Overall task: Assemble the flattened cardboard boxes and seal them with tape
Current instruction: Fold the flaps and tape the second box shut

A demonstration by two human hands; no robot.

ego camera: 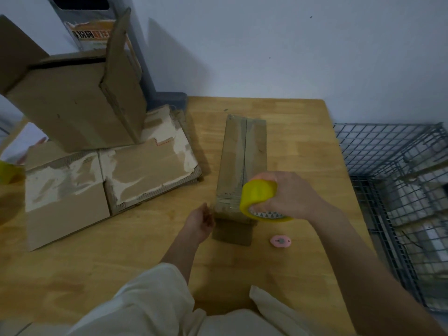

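1. The yellow tape roll (258, 196) is clasped in the curled grip of the right hand (291, 194), over the near end of the narrow cardboard box (240, 166).
2. The left hand (200, 223) is held just beside the box's near left corner, fingers loosely curled; contact cannot be told.
3. A pink cutter (280, 241) is seen on the table (303, 146) near the box.
4. Flattened boxes (109, 175) are stacked at left, under an assembled box (80, 100).

A makeshift packing corner in a plain room: pale wooden table (303, 132) against a bare wall, worn flattened cardboard boxes (145, 170) at nine o'clock (tape-torn), grey wire cage (388, 151) at three.
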